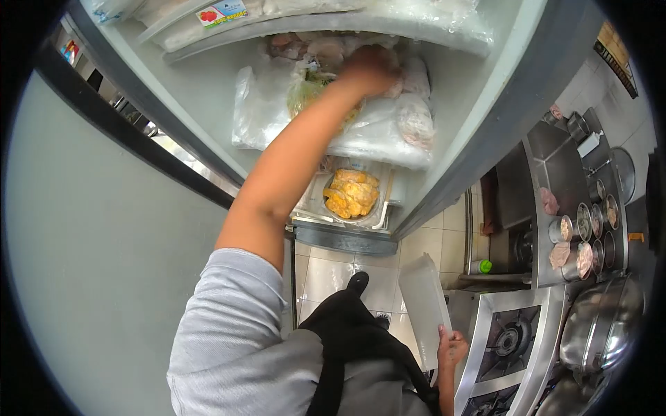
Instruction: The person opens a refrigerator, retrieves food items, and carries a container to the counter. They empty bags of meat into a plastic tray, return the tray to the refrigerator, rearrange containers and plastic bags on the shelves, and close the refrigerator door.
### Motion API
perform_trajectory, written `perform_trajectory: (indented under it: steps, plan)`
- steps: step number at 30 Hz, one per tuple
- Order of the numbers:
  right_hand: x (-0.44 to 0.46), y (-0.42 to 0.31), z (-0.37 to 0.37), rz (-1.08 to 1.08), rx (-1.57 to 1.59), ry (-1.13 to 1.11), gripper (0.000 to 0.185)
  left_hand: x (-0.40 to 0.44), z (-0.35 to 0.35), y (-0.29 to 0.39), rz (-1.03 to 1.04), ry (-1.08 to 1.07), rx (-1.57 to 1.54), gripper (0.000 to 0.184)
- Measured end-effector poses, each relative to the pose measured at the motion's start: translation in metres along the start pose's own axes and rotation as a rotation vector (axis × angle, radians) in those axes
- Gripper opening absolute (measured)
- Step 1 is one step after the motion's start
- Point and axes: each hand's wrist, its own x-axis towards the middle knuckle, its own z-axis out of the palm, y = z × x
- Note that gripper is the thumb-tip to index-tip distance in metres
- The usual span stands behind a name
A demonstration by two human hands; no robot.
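My left hand reaches deep into a freezer compartment, over bags of frozen food at the back. It looks blurred and its fingers are hidden, so its grip does not show. Beside the forearm sits a clear bag with something green and yellow. White frosted plastic bags lie underneath, and a frosty wrapped package rests to the right. Low beside the stove, my right hand is closed on the edge of a whitish plastic container, held tilted at my side.
A bowl of frozen yellow pieces sits on the lower freezer level. An upper shelf overhangs my left hand. The freezer door stands open at left. To the right are a gas stove, metal pots and a counter with several small containers.
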Motion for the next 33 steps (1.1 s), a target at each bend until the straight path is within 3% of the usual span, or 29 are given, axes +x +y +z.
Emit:
perform_trajectory:
  steps: [2,4,7,10,13,16,17,19,24,27,30,31,33]
  plan:
    - [-0.004,0.002,0.002,-0.017,0.034,0.024,0.048,-0.023,0.02,-0.051,0.203,0.528,0.149,0.069]
    - [-0.008,-0.002,0.002,0.032,0.094,0.024,0.047,-0.063,0.007,-0.053,-0.174,0.612,0.358,0.08]
    - [-0.009,0.002,0.003,0.047,0.088,0.011,0.045,-0.067,0.009,-0.07,-0.52,0.264,0.043,0.08]
    - [-0.001,0.012,0.009,0.073,0.067,-0.032,0.044,-0.053,0.002,-0.082,-0.435,0.208,-0.043,0.075]
    - [0.004,0.008,0.014,0.072,0.127,-0.061,0.043,-0.048,0.011,-0.088,-0.306,0.436,0.003,0.05]
    - [0.01,-0.001,0.014,0.041,0.149,-0.069,0.041,-0.042,0.015,-0.113,-0.326,0.692,-0.178,0.032]
    - [0.011,-0.002,0.013,0.034,0.145,-0.072,0.041,-0.039,0.021,-0.131,-0.3,0.796,-0.244,0.014]
    - [0.011,0.0,0.009,0.031,0.096,-0.08,0.041,-0.046,0.009,-0.131,-0.327,0.839,-0.544,0.008]
    - [0.015,0.004,0.015,0.091,0.211,-0.021,0.044,-0.034,-0.014,-0.153,-0.374,0.907,-0.959,0.011]
    - [0.019,0.002,0.013,0.097,0.112,-0.022,0.045,-0.026,-0.045,-0.134,-0.356,0.845,-1.365,0.03]
    - [0.024,-0.002,0.018,0.042,0.026,-0.025,0.045,0.002,-0.055,-0.141,-0.166,0.716,-1.703,0.045]
    - [0.028,-0.003,0.021,0.032,-0.002,-0.034,0.044,0.01,-0.053,-0.137,-0.007,0.671,-1.597,0.052]
    - [0.034,-0.011,0.027,0.046,0.045,-0.019,0.044,0.033,-0.05,-0.134,0.106,0.656,-1.441,0.053]
